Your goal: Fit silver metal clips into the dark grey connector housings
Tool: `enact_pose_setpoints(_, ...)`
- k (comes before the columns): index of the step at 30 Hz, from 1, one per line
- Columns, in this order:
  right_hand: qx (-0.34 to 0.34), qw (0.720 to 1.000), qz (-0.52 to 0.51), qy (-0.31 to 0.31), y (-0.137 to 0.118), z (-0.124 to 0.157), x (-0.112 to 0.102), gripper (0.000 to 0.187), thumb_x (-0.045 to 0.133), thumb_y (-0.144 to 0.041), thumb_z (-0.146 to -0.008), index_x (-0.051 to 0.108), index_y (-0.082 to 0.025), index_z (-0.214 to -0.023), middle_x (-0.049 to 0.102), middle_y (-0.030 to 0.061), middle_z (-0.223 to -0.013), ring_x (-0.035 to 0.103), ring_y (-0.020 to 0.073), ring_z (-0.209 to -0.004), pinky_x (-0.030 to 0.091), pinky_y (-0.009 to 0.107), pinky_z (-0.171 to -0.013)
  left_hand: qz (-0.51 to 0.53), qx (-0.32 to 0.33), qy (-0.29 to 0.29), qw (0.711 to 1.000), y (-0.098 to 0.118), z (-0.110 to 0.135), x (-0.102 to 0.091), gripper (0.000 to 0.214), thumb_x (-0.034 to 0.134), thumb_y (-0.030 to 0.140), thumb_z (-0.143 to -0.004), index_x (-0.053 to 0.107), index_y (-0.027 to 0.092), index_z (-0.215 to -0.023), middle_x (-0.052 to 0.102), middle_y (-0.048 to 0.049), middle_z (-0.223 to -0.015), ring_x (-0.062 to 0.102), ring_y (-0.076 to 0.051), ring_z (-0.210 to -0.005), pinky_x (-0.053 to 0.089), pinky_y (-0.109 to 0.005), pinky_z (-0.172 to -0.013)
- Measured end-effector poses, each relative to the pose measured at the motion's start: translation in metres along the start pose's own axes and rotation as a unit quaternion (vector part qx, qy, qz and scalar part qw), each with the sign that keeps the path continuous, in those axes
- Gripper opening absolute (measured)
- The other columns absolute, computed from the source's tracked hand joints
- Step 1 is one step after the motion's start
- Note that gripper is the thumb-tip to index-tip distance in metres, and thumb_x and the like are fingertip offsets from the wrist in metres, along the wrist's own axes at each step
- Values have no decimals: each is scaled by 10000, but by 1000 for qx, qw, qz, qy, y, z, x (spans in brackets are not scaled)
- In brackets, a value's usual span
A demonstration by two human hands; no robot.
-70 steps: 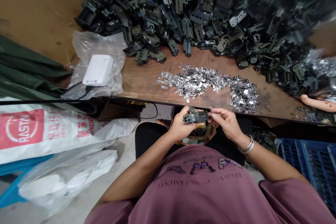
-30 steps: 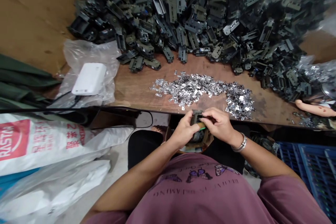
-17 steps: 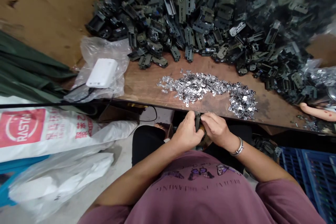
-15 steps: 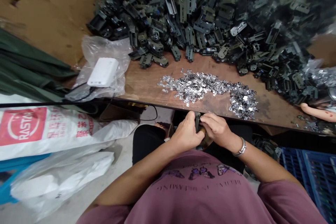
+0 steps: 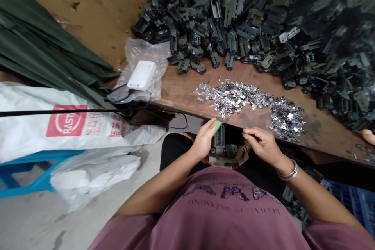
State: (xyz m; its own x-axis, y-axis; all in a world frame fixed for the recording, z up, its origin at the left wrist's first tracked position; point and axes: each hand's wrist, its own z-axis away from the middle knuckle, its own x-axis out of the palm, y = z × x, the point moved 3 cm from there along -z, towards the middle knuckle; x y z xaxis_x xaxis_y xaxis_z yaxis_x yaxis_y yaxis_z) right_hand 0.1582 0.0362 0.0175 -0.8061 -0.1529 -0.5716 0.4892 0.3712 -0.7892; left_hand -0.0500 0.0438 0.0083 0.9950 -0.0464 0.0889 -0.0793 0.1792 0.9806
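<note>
My left hand [image 5: 205, 140] is closed around a dark plastic part [image 5: 219, 140], held upright just below the table's front edge. A green cover sits on that hand's thumb tip. My right hand [image 5: 262, 146] has come off the part and hovers to its right, fingers pinched together; what they hold is too small to make out. Under both hands, in my lap, sits a round container [image 5: 231, 154] with more dark parts. A heap of small shiny metal clips [image 5: 249, 101] lies on the wooden table [image 5: 181, 90] just beyond my hands.
A big pile of dark plastic parts [image 5: 263, 19] fills the back of the table. A white box [image 5: 142, 75] lies on a clear bag at the left corner. White sacks [image 5: 67, 125] and green cloth are on the left. Another person's hand [image 5: 368, 136] shows at the right edge.
My hands have separated: the right hand let go of the dark part and moved right, while the left hand keeps the part. The view has swung left.
</note>
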Motion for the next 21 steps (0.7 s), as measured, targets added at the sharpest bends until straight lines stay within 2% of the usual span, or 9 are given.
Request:
enact_pose_setpoints(3,17,1000,9,3,12,-10,-5,144,599,-319,-907,719,-247,-943,720,31,-773,663,190,-676,536,342,-653,125,-171,17,977,-13,1,-3,412,499,546,-811,612,156,-740,585,-26,-599,525,-146,-515,438,-271,-493)
enact_pose_setpoints(5,30,999,16,7,22,-21,-8,160,607,-339,-896,724,-237,-934,725,30,-764,666,192,-668,540,349,-667,171,-222,18,960,-14,3,-4,422,491,546,-797,603,148,-712,570,-30,-556,517,-140,-469,429,-259,-438)
enact_pose_setpoints(7,39,999,22,8,31,-34,-11,182,602,-350,-890,726,-223,-933,731,34,-777,669,194,-669,542,354,-677,204,-216,13,955,-13,3,-6,415,544,568,-752,593,156,-726,579,-27,-569,530,-140,-477,448,-256,-433)
enact_pose_setpoints(9,42,999,31,10,36,-53,-14,200,588,-349,-890,723,-210,-939,737,41,-808,673,198,-688,540,355,-688,194,-210,-20,958,-13,3,-6,406,627,572,-692,581,172,-738,571,-5,-556,507,-129,-453,444,-252,-425)
enact_pose_setpoints(12,35,996,69,39,41,-89,-18,197,574,-306,-879,721,-197,-953,746,57,-900,683,218,-795,539,376,-774,84,-204,-99,970,-25,1,-5,351,695,507,-663,588,180,-732,519,33,-505,419,-95,-402,364,-222,-411)
enact_pose_setpoints(15,21,987,136,81,49,-135,-16,231,568,-256,-857,709,-162,-1014,732,100,-999,672,245,-895,521,402,-861,-74,-158,-157,972,-49,-5,-3,329,591,488,-751,567,179,-641,484,32,-511,399,-99,-446,316,-230,-456)
enact_pose_setpoints(18,39,976,198,86,61,-185,-6,361,599,-257,-844,655,-105,-1166,688,160,-1103,646,273,-976,502,424,-918,-176,-114,-136,968,-74,-16,0,353,501,430,-803,474,193,-542,441,18,-530,434,-140,-555,359,-267,-549)
enact_pose_setpoints(21,68,969,226,66,73,-231,9,473,635,-258,-840,597,-82,-1278,649,187,-1197,605,300,-1108,461,443,-1005,-218,-84,-90,968,-88,-24,6,306,488,412,-834,481,200,-613,505,-13,-662,496,-190,-727,421,-316,-715)
